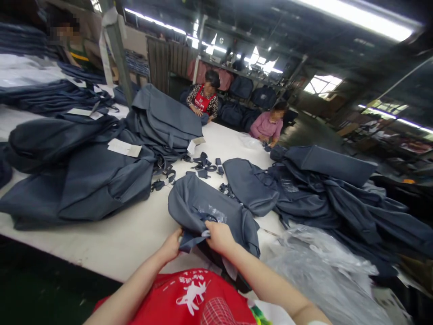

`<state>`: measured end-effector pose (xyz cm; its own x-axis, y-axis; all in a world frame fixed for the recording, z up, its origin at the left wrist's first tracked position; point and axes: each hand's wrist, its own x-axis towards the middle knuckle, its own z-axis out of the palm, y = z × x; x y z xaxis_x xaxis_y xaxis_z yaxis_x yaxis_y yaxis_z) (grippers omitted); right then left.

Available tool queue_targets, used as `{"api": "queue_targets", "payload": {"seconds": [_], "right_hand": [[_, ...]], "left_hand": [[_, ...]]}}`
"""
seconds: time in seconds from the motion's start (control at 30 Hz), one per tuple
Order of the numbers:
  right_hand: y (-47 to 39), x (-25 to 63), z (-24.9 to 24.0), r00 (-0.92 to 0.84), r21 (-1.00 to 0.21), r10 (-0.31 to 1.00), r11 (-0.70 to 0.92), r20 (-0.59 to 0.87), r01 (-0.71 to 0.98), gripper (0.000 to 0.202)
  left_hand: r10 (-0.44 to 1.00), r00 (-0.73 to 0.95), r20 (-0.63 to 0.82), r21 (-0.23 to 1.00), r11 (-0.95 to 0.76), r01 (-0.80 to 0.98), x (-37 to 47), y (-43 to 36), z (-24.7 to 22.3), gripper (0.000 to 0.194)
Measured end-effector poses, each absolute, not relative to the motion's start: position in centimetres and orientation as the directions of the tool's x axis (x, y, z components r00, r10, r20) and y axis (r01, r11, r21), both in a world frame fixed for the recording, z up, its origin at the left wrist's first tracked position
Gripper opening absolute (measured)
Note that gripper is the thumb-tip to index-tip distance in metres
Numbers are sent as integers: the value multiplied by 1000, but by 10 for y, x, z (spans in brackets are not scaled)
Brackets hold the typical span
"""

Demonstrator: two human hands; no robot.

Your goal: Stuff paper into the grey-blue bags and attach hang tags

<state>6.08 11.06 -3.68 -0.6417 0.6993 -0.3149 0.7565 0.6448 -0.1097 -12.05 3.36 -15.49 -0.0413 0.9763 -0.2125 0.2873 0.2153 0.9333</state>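
Note:
A dark blue-grey bag [219,203] lies on the white table right in front of me, with a patch of clear plastic showing at its opening. My left hand [173,246] is closed on the near left edge of its fabric. Fingers pinched, my right hand [219,237] grips the fabric close to a small white piece. Another bag [252,185] lies just behind it. Short black straps with buckles [203,163] are scattered on the table beyond.
Stacked bags [98,176] with paper tags cover the left side, and more bags [324,189] are heaped at right. Clear plastic bags [324,271] bunch at the near right. Two co-workers [204,97] [269,124] are at the table's far side; another person is at far left.

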Motion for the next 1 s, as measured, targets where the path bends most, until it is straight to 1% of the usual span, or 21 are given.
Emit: {"api": "queue_targets", "payload": {"seconds": [0.1, 0.17, 0.23, 0.3, 0.33, 0.37, 0.4, 0.43, 0.47, 0.5, 0.57, 0.67, 0.77, 0.83, 0.93, 1.0], "right_hand": [[134, 74, 27, -757, 18, 605, 784, -247, 621, 16], [144, 87, 82, -808, 116, 547, 837, -218, 536, 20], [147, 102, 131, -826, 174, 533, 844, -180, 507, 25], [148, 114, 163, -836, 178, 537, 838, -113, 515, 30], [148, 118, 171, -841, 161, 536, 839, -76, 520, 31], [149, 120, 171, -844, 136, 535, 840, -42, 525, 31], [150, 120, 166, -845, 108, 535, 841, -16, 530, 30], [150, 119, 154, -842, 82, 539, 839, 0, 537, 29], [150, 116, 138, -836, 63, 549, 834, 5, 548, 29], [148, 112, 118, -827, 50, 562, 826, 1, 561, 29], [138, 102, 77, -820, 23, 573, 820, -17, 572, 31], [108, 88, 26, -857, -20, 514, 858, 29, 514, 36], [73, 86, 5, -883, 8, 442, 894, 156, 449, 39], [55, 97, 6, -862, 44, 447, 882, 240, 470, 39], [37, 132, 16, -798, 54, 510, 831, 322, 553, 37], [29, 161, 21, -728, 2, 571, 786, 379, 618, 34]], "left_hand": [[970, -138, -199, 918, 234, 319, -130, 26, -141, 42], [946, -280, -161, 898, 258, 356, -145, 21, -127, 38], [876, -475, -86, 871, 297, 391, -165, 16, -108, 34], [728, -684, 45, 841, 342, 419, -186, 13, -82, 34], [650, -749, 129, 829, 344, 441, -197, 11, -68, 36], [598, -773, 212, 816, 327, 477, -207, 10, -55, 38], [604, -751, 268, 796, 300, 525, -215, 9, -42, 38], [651, -700, 292, 769, 276, 577, -222, 8, -31, 38], [723, -629, 284, 738, 254, 625, -228, 7, -21, 37], [797, -551, 248, 711, 237, 662, -232, 6, -14, 36], [899, -405, 165, 683, 192, 705, -233, 6, -6, 35], [980, -164, 117, 654, 48, 755, -218, 10, 1, 41], [996, 92, 1, 604, -74, 793, -194, 20, 4, 44], [972, 205, -116, 599, -97, 795, -180, 25, 4, 42], [932, 274, -236, 593, -85, 801, -171, 27, -1, 42], [920, 272, -281, 595, -55, 802, -173, 26, -6, 42]]}}
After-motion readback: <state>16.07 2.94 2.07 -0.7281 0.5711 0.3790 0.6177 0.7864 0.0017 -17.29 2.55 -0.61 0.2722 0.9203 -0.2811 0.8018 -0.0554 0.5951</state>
